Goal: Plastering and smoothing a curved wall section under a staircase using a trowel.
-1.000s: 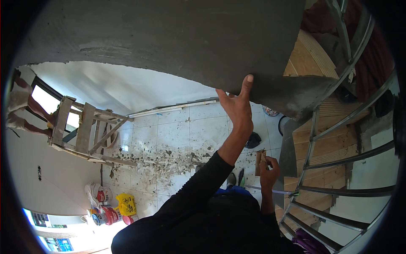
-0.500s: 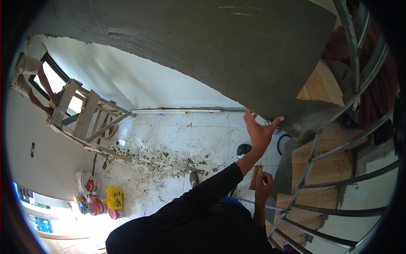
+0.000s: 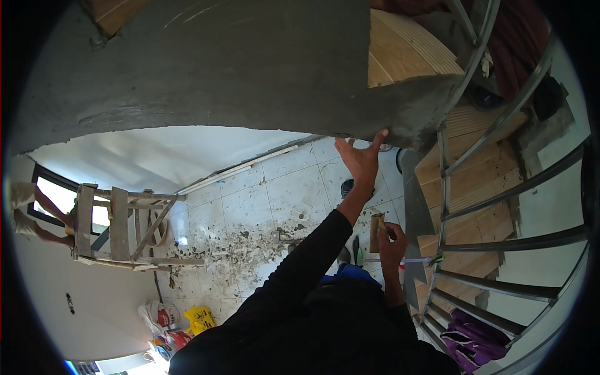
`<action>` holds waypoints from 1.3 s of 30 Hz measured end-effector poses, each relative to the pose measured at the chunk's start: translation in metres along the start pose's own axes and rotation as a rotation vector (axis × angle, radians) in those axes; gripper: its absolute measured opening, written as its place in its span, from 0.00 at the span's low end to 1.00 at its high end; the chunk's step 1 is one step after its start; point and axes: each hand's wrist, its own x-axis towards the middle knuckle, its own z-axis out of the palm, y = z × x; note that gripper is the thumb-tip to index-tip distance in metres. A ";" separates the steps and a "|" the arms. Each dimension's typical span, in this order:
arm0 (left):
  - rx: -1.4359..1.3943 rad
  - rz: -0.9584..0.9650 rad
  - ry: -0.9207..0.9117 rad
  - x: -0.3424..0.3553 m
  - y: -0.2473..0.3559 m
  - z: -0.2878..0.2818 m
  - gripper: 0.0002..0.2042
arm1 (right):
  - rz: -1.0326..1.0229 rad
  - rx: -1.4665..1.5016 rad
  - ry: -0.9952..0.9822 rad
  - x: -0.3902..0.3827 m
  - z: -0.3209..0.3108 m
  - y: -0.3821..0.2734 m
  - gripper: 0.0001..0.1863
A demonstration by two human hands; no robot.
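Fingers of left hand (image 3: pixel 360 159) are spread open, tips touching the lower edge of the grey plaster soffit (image 3: pixel 250 69) where it meets the stair; nothing gripped. Half a second ago the same hand sat at that edge further right in frame with the palm flatter. Now the head has tilted, more of the wooden treads (image 3: pixel 400 53) shows up top, and the hand has slid along the edge. My read: feeling the plaster edge, checking finish or line.

Right hand (image 3: pixel 392 240) is closed around a small wooden piece (image 3: pixel 377 231), held near the chest, same as before. A thin rod or tape (image 3: pixel 406 259) runs just under that hand toward the railing (image 3: pixel 500 187); can't tell if the hand holds it too.

Containers: far down on the tiled floor (image 3: pixel 287 194), lower left, a cluster of paint buckets (image 3: pixel 164 317) and a yellow jug (image 3: pixel 200 319), touching or just beside each other. Contents not visible. Debris is scattered mid-floor. Wooden scaffold (image 3: pixel 119 228) stands left, another person's legs (image 3: pixel 28 209) on it.
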 end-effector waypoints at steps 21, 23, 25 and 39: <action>-0.479 -0.035 0.175 0.060 0.122 -0.103 0.47 | -0.028 -0.004 -0.157 0.010 0.033 -0.023 0.11; -0.507 -0.018 0.185 0.066 0.127 -0.103 0.47 | -0.062 -0.024 -0.170 0.010 0.037 -0.025 0.11; -0.491 0.052 0.184 0.068 0.126 -0.104 0.48 | -0.037 0.007 -0.212 0.008 0.038 -0.021 0.10; 0.084 0.016 0.002 -0.003 0.024 -0.131 0.55 | -0.069 -0.019 -0.230 -0.008 0.043 -0.026 0.09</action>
